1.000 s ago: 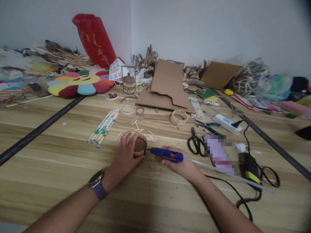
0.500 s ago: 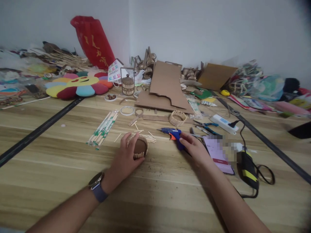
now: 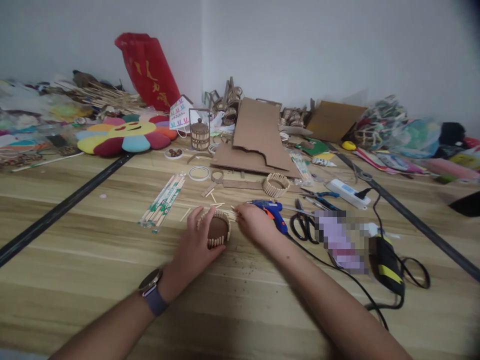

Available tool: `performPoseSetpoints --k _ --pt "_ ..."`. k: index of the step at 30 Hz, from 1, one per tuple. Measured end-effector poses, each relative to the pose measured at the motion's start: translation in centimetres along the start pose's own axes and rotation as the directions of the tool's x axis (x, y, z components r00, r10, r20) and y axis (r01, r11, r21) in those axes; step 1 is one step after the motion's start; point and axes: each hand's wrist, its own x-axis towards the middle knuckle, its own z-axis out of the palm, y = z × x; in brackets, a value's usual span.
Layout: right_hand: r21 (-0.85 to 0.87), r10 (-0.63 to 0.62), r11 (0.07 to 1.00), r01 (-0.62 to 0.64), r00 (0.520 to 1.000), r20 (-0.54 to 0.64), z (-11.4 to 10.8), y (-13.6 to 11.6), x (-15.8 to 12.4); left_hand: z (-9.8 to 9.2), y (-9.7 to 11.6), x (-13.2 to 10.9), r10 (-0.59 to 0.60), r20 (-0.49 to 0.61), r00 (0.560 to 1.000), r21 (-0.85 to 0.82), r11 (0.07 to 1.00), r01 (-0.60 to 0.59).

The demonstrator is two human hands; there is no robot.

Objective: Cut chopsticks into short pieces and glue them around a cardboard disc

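My left hand [image 3: 197, 255] is curled around a small round cardboard tray [image 3: 218, 227] with short wooden sticks set upright along its rim; the thumb presses on the near side. Just right of it, my right hand [image 3: 249, 220] has its fingertips pinched together over the loose short sticks [image 3: 216, 204] lying on the table. What is between those fingertips is too small to make out. The blue glue gun [image 3: 275, 215] with an orange trigger lies just beyond my right hand, its nozzle end partly hidden by the hand.
Black-handled scissors [image 3: 304, 225], pliers [image 3: 322, 194] and a white power strip [image 3: 347, 194] lie to the right. A stick ring [image 3: 276, 185] and cardboard sheets [image 3: 255, 135] lie behind. Packaged chopsticks [image 3: 163, 202] lie left. The glue gun's black cable [image 3: 337, 270] runs under my right forearm.
My right hand has let go of the glue gun, which now lies on the table, and has moved left to the loose sticks. My left hand keeps its hold on the tray.
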Motion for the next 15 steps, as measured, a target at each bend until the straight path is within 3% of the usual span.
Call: performPoseSetpoints --k 7,15 --pt "-0.041 0.094 0.995 -0.09 0.99 0.101 -0.7 -0.4 0.1 -0.2 0.5 0.0 0.042 0.028 0.999 0.007 0.999 -0.043" --pt "-0.063 0.118 0.992 -0.113 0.99 0.082 -0.8 0.2 -0.5 0.2 0.4 -0.3 0.061 0.064 0.996 -0.039 0.998 -0.059"
